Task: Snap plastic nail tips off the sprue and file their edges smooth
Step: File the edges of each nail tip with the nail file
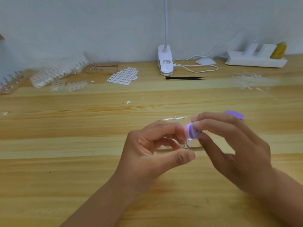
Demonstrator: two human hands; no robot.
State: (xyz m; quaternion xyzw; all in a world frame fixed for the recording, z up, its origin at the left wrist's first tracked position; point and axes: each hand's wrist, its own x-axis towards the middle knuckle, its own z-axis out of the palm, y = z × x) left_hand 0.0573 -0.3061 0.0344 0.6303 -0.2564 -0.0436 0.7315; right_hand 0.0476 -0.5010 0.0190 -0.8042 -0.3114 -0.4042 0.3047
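Over the wooden counter, the left hand has its fingers curled nearly shut, thumb and forefinger pinching a small metal-based holder that appears to carry a pale nail tip on top, though blur makes that hard to confirm. The right hand has its fingers closed around a pink-and-purple nail file, whose near end touches the tip while its far end shows past the knuckles. An emptied sprue strip lies just beyond the hands; a sheet of white tips and more clear sprues sit well back near the wall. The tip looks light, thin and slick, likely to flex or ping away under pressure, so gripping the stiffer holder low and stroking gently along the edge seems wise.
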